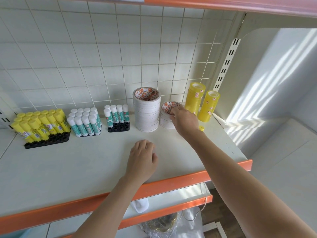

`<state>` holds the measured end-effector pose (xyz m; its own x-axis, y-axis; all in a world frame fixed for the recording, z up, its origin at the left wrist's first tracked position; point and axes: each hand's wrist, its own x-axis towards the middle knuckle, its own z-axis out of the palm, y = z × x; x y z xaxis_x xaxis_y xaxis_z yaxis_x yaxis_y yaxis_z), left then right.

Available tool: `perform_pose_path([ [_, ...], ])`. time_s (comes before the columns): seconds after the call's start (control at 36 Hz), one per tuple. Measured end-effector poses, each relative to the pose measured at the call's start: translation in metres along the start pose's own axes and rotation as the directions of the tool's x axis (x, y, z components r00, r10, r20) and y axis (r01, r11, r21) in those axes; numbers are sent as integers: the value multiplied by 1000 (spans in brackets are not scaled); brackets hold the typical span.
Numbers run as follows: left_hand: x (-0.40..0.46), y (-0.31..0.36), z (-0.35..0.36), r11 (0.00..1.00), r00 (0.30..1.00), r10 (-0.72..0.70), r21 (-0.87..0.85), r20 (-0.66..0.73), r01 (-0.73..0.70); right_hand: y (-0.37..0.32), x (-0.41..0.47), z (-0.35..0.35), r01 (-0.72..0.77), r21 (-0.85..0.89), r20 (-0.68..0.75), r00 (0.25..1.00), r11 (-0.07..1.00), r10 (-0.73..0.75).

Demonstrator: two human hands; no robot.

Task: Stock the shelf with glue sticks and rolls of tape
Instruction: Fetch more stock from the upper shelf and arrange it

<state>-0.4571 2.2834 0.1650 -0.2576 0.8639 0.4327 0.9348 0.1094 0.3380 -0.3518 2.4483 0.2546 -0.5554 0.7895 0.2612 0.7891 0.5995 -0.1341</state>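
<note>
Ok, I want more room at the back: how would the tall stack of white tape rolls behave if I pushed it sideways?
The tall stack of white tape is many separate rolls piled high, so a push near the top would probably shear or topple it. Pushed low, it may slide on the smooth shelf. It would likely bump the shorter stack beside it.

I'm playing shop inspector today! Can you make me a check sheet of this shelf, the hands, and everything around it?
Surface: white shelf with an orange front edge.
Job's things: yellow glue sticks in a black tray; teal glue sticks in two groups; tall white tape stack; short white tape stack; two yellow tape stacks.
Clutter: small yellow piece near the right wrist.
Grippers: right hand touches the short stack's top; left hand rests on the shelf, fingers curled under.
Cables: thin white cable below the shelf.
Surroundings: wire grid back, plastic bags on the floor.
</note>
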Motion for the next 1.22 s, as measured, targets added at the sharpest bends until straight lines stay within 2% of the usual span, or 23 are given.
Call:
perform_pose_path([
  [0.36,1,2,-3,1000,998,-22,7,56,22,-7,-6,-8,10,-59,16,1000,998,-9],
  [0.58,1,1,-4,999,997,-35,16,67,34,1,-40,-23,98,-14,-255,962,995,-98],
  [0.67,1,2,-5,999,998,-31,20,60,30,16,-55,-25,83,-3,-385,920,997,-77],
  [0.75,1,2,-6,999,998,-27,21,49,26,30,-69,-25,11,-3,-442,897,1000,-12],
  [0.83,2,2,-6,999,998,-31,21,53,30,41,-82,-19,-45,60,-417,906,997,66],
  [1.0,1,5,-10,999,996,-38,-4,84,38,54,-95,-6,-118,320,-227,954,940,196],
  [1.22,-5,5,-27,997,983,-45,-53,177,55,56,-100,3,-120,359,-216,954,926,208],
])
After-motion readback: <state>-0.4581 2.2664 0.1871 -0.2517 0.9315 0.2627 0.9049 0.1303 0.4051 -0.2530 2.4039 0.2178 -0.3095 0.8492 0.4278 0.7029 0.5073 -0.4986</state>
